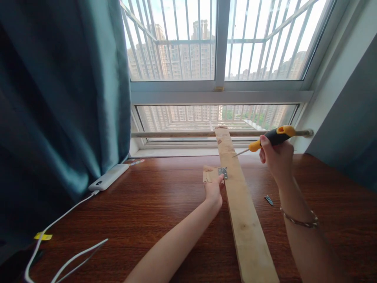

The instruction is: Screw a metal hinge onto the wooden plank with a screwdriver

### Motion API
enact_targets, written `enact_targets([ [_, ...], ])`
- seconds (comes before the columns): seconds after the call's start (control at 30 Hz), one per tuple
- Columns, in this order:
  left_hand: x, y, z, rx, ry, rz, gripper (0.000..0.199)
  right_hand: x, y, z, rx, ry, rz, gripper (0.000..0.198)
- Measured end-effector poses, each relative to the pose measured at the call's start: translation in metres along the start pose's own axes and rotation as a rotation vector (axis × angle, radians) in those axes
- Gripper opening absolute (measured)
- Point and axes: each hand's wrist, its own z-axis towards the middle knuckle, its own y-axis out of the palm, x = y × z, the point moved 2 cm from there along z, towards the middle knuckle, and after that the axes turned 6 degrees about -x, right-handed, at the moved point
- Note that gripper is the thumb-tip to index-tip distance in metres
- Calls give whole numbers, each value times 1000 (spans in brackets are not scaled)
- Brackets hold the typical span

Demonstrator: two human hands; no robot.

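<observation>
A long pale wooden board (244, 220) lies lengthwise over the brown surface, its far end near the window. Against its left edge sits a small wooden piece (208, 174), and a metal hinge (223, 173) spans the joint between them. My left hand (214, 190) is closed there, its thumb pressed on the hinge; the other fingers are mostly hidden. My right hand (277, 157) grips the yellow-and-black handle of a screwdriver (272, 138). The screwdriver's shaft points left, its tip over the board beyond the hinge. Several screws (268, 200) lie together right of the board.
At the left, a white power bank (108, 177) with a white cable (66, 215) rests beside a dark blue curtain (97, 78). A horizontal rail (182, 134) crosses in front of the barred window. Another white cable loop (79, 257) lies at the lower left.
</observation>
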Motion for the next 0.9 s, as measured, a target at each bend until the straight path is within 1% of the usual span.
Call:
enact_targets([
  [0.1, 0, 0, 0, -5, 4, 16, 24, 4, 5, 1, -10, 19, -8, 37],
  [0.13, 0, 0, 0, -4, 5, 20, 25, 5, 7, 1, -33, 25, -6, 37],
  [0.23, 1, 0, 0, 8, 5, 29, 25, 7, 12, 3, -69, 46, 8, 37],
  [0.37, 4, 2, -3, 30, 5, 31, 26, 9, 15, 4, -75, 74, 34, 37],
  [0.5, 8, 7, -9, 22, -14, 24, 20, 11, 18, 4, -106, 87, 26, 37],
  [0.63, 9, 9, -12, 13, -21, 23, 17, 12, 18, 4, -110, 85, 18, 37],
  [0.73, 8, 8, -10, 6, -16, 20, 19, 10, 17, 3, -125, 52, -55, 38],
  [0.83, 7, 6, -8, 2, -8, 25, 21, 5, 16, 2, -130, -14, -200, 38],
  [0.9, 7, 6, -8, 7, -10, 33, 21, 1, 15, 1, -104, -63, -304, 38],
])
